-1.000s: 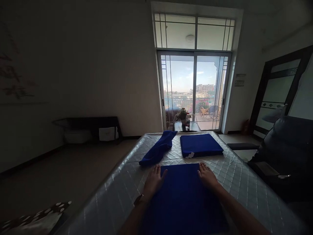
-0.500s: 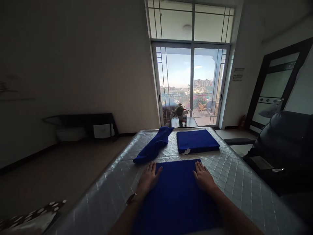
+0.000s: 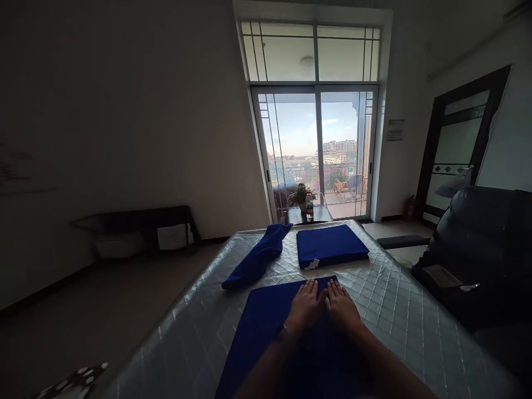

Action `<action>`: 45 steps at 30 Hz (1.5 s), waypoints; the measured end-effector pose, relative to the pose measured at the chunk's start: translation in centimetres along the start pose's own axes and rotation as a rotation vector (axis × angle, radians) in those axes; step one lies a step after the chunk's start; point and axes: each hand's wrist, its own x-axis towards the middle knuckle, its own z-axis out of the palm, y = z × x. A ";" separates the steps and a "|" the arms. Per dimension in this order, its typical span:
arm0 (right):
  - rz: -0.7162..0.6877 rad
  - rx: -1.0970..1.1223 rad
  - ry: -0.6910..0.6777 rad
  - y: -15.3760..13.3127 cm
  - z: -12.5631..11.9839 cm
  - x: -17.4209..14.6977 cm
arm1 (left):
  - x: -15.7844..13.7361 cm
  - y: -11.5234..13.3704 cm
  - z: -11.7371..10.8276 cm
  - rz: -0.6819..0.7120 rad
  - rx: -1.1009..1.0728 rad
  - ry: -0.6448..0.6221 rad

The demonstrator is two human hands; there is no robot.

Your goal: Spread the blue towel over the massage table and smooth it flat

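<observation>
A blue folded cloth (image 3: pixel 261 332) lies flat before me on the silver quilted mattress (image 3: pixel 174 338). My left hand (image 3: pixel 306 303) rests on its upper right part, palm down with fingers stretched forward. Right beside it, my right hand (image 3: pixel 341 306) lies flat along the cloth's right edge, fingers also extended. Neither hand grasps anything. Beyond them sits a neat stack of folded blue cloth (image 3: pixel 332 244) with white tags at its near corner. To its left lies a crumpled blue cloth (image 3: pixel 257 257). My forearms hide part of the nearest cloth.
A small dark table (image 3: pixel 320 214) with a potted plant (image 3: pixel 301 195) and a bottle (image 3: pixel 309 205) stands past the mattress, before a sliding glass door (image 3: pixel 318 149). A black armchair (image 3: pixel 477 249) is at the right. A dark low rack (image 3: pixel 137 233) stands along the left wall.
My left hand has moved right across the cloth, from its left edge to beside my right hand. The right hand stays near the right edge. The camera view has shifted slightly.
</observation>
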 end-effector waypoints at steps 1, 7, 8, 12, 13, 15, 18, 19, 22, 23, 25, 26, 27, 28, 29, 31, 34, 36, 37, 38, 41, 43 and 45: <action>-0.029 -0.017 -0.002 0.2 0.1 0.0 | 0.6 1.5 0.4 0.038 -0.017 0.006; -0.040 0.004 -0.013 0.1 -0.5 -0.2 | 0.7 2.4 1.2 -0.025 -0.102 -0.013; -0.015 0.021 -0.012 -0.1 -0.7 -0.3 | 0.2 1.4 1.2 -0.059 -0.109 -0.023; 0.054 0.072 -0.035 -0.6 -1.4 -0.4 | -2.9 -3.8 0.8 -0.121 -0.062 -0.068; 0.054 0.079 -0.043 -0.7 -1.4 -0.4 | -3.9 -5.3 0.6 -0.145 -0.044 -0.079; 0.047 0.087 -0.049 -0.7 -1.5 -0.4 | -5.8 -8.2 0.0 -0.224 -0.012 -0.106; 0.041 0.082 -0.048 -0.6 -1.4 -0.5 | -8.5 -11.7 -1.1 -0.359 0.012 -0.141; 0.040 0.079 -0.047 -0.6 -1.3 -0.5 | -9.2 -12.6 -1.4 -0.403 0.008 -0.144; 0.035 0.060 -0.044 -0.6 -1.3 -0.5 | -10.5 -13.9 -2.0 -0.508 -0.029 -0.116; 0.034 0.053 -0.043 -0.6 -1.3 -0.5 | -10.7 -14.1 -2.1 -0.529 -0.042 -0.104; 0.039 0.041 -0.043 -0.7 -1.4 -0.5 | -10.8 -14.0 -2.1 -0.544 -0.059 -0.088; 0.041 0.034 -0.044 -0.7 -1.4 -0.5 | -10.7 -13.9 -2.1 -0.541 -0.065 -0.087; 0.043 0.027 -0.046 -0.8 -1.5 -0.5 | -10.7 -13.7 -2.2 -0.536 -0.069 -0.086; 0.042 0.018 -0.047 -0.8 -1.5 -0.6 | -10.7 -13.6 -2.2 -0.530 -0.072 -0.084; 0.040 0.008 -0.048 -0.9 -1.6 -0.6 | -10.6 -13.6 -2.3 -0.527 -0.075 -0.081; 0.034 -0.010 -0.049 -1.1 -1.8 -0.6 | -10.6 -13.5 -2.5 -0.530 -0.083 -0.073; 0.029 -0.022 -0.055 -1.3 -2.1 -0.7 | -10.6 -13.4 -2.7 -0.539 -0.098 -0.066; 0.032 -0.029 -0.060 -1.3 -2.3 -0.8 | -10.7 -13.4 -2.8 -0.539 -0.106 -0.064; 0.037 -0.031 -0.061 -1.3 -2.4 -1.0 | -10.7 -13.4 -2.8 -0.538 -0.109 -0.066; 0.042 -0.030 -0.062 -1.3 -2.5 -1.2 | -10.7 -13.4 -2.8 -0.538 -0.110 -0.067; 0.041 0.001 -0.066 -1.4 -2.6 -2.2 | -10.8 -13.4 -2.8 -0.536 -0.106 -0.065; 0.035 0.041 -0.072 -1.5 -2.6 -2.9 | -10.8 -13.3 -3.0 -0.532 -0.100 -0.067; 0.030 0.074 -0.083 -1.8 -2.6 -3.5 | -10.7 -13.1 -3.2 -0.536 -0.101 -0.075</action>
